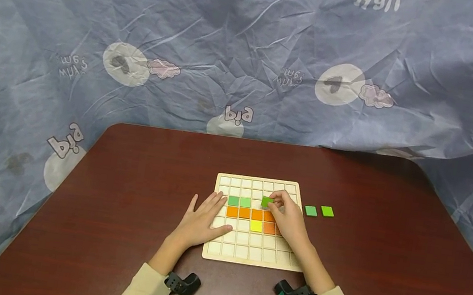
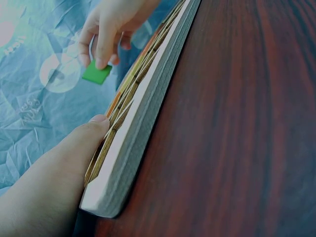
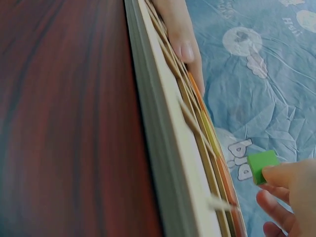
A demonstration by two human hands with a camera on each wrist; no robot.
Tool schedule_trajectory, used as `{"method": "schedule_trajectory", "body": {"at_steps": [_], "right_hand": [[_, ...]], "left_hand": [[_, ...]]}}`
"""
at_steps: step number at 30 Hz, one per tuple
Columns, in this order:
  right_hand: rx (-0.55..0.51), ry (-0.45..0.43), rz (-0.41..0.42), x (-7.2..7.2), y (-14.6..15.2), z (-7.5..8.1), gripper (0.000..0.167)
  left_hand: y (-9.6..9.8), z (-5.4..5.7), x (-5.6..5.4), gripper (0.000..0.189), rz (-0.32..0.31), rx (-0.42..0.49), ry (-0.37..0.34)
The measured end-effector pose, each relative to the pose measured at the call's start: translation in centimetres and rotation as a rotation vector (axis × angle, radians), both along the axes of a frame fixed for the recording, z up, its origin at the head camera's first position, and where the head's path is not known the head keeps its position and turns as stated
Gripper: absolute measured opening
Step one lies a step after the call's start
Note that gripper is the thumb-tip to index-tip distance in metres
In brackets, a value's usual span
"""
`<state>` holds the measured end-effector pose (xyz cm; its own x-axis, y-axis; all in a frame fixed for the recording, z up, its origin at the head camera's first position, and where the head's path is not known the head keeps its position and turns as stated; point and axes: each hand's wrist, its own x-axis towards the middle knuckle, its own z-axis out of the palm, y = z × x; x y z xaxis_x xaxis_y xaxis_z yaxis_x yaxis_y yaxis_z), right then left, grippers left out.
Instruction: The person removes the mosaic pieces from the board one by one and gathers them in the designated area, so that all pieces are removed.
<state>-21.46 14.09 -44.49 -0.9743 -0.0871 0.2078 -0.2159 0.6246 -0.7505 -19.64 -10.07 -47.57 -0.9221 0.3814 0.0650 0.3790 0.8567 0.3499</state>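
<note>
A wooden grid board (image 1: 226, 251) lies on the table, with orange tiles (image 1: 244, 213), a yellow tile (image 1: 256, 226) and two pale green tiles (image 1: 233, 201) set in its squares. Fingers spread, my left hand (image 1: 199, 223) rests on the board's left edge. My right hand (image 1: 289, 222) pinches a bright green tile (image 1: 267, 202) between thumb and fingertips. In both wrist views that green tile (image 2: 96, 73) (image 3: 261, 165) is held above the board's surface. Part of the orange row on the right is hidden behind my right hand.
To the right of the board lie two loose tiles, a teal-green tile (image 1: 311, 211) and a bright green tile (image 1: 327, 211). The dark red wooden table (image 1: 145, 174) extends around the board. A printed blue-grey cloth (image 1: 216, 37) hangs behind the far table edge.
</note>
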Motion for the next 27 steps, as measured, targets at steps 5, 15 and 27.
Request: {"method": "schedule_trajectory", "body": {"at_steps": [5,15,27], "right_hand": [[-0.009,-0.027,-0.010,0.2,1.7,0.8,0.017],[-0.062,-0.009,-0.091,0.7,6.0,0.4,0.024],[0.042,0.115,-0.226,0.5,10.7,0.3,0.022]], "left_hand": [[0.0,0.1,-0.1,0.080,-0.004,0.008,-0.006],[0.1,0.1,0.0,0.080,-0.012,0.017,-0.013],[-0.2,0.2,0.0,0.080,-0.013,0.013,-0.013]]}}
